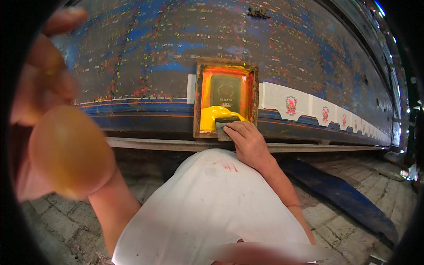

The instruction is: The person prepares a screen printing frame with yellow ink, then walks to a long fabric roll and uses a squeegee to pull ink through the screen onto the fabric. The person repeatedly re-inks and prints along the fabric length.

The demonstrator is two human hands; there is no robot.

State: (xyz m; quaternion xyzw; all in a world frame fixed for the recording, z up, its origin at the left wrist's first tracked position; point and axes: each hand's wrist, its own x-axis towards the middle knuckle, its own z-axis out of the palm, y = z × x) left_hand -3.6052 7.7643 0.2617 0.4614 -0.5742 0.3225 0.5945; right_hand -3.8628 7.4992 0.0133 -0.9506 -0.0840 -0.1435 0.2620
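My left hand [62, 123] is raised very close at the left, blurred, with loosely bent fingers apart and nothing visible in it. My right hand [249, 143] grips a dark squeegee [224, 134] at the lower edge of a wooden screen frame [198, 84], which has red-orange ink around its inside edges. Thick yellow ink [214, 114] pools along the lower part of the mesh, against the squeegee, below a dark green panel bearing a faint emblem. A white sheet [191, 88] shows from under the frame's left side.
The long paint-spattered table [145, 53] bends across the view, with a metal rail [150, 143] along its front. White printed pieces [274, 99] run in a row to the right. A dark lump [258, 12] lies at the back. A dark blue strip [335, 194] lies on the paved floor below.
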